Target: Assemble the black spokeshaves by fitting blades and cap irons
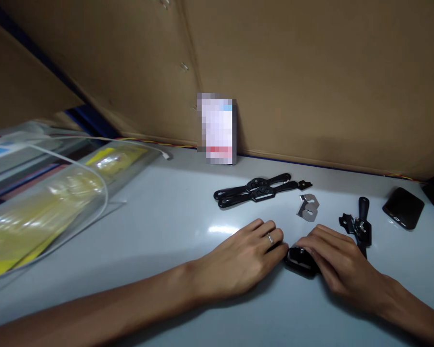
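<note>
A small black container (301, 264) with rounded corners and a shiny rim lies on the table between my hands. My left hand (251, 253), with a ring on one finger, is closed, its thumb and forefinger at the container's left edge. Over the container's right side my right hand (338, 258) is bent down with its fingers pinched together. What those fingertips hold is hidden. Two black spokeshave bodies (262, 189) lie side by side beyond my left hand. Silvery flat blades (308, 207) rest near them. Another spokeshave (361, 229), with metal screws, lies beyond my right hand.
A dark rounded box (403, 208) stands at the right. Yellow material in clear plastic (68, 197) and a white cable (103, 185) cover the left side. A blurred card (219, 130) leans against the cardboard wall (311, 77) at the back of the table.
</note>
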Available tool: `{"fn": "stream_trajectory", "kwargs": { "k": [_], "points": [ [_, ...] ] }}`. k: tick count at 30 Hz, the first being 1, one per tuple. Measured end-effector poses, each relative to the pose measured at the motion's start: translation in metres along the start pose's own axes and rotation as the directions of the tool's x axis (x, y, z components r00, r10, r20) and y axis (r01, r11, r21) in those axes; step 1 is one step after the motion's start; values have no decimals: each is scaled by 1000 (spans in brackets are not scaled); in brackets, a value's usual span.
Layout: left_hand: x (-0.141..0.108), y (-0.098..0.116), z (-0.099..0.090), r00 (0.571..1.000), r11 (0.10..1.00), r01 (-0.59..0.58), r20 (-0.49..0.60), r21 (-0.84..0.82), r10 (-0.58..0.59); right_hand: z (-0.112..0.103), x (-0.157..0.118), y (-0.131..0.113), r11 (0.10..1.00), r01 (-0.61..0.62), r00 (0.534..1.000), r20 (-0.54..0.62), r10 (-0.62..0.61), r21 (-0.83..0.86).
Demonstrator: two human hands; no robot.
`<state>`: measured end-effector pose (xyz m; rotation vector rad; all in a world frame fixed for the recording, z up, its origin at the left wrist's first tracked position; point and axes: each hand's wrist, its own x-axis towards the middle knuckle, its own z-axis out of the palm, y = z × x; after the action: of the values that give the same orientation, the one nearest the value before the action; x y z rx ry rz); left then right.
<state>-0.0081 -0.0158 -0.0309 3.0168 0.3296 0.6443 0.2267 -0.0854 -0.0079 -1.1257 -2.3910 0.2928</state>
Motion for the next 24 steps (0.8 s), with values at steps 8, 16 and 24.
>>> {"fn": "stream_trajectory", "kwargs": {
  "k": [8, 16, 24],
  "points": [
    [-1, 1, -1, 1000, 1000, 2, -1, -3, -2, -6, -1, -2, 973, 123, 988, 113, -102, -194],
    [-1, 0, -1, 1000, 1000, 8, -3, -30, -8, -4, 3, -9, 988, -87, 991, 110, 73, 126],
    [-1, 0, -1, 1000, 1000, 1, -11, -25, -1, -6, 8, -4, 940, -226, 972, 119, 201, 257]
  ]
}}
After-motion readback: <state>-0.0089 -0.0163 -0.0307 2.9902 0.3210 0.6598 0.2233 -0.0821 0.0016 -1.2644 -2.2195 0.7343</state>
